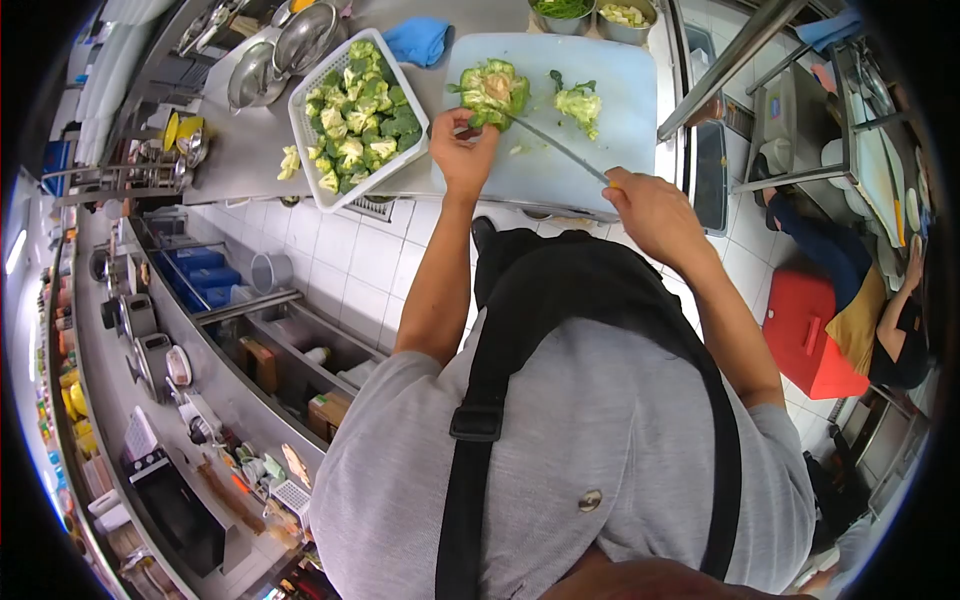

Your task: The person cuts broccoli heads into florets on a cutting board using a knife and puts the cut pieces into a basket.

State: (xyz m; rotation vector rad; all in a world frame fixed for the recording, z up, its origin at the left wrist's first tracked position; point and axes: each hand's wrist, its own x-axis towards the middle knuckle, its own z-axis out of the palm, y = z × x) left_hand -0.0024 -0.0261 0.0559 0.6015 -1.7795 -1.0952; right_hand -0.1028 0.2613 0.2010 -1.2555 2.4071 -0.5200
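Observation:
My left hand (465, 150) has its fingers closed on the near-left edge of a broccoli head (497, 84), whose pale cut stem faces up. In my right hand (655, 215) is a knife (560, 148), gripped by its handle. Its long, thin blade slants across the cutting board (620, 85), with the tip touching or just beside the broccoli head near my left fingers. A trimmed broccoli piece (577, 106) lies on the board right of the head. Left of the board, a white basket (408, 60) holds many cut florets (360, 120).
A blue cloth (417, 40) lies behind the basket. Metal bowls (305, 38) stand at the back left, and containers of chopped greens (562, 8) and pale pieces (625, 15) behind the board. A metal post (715, 85) rises at right. Another person (870, 290) is at far right.

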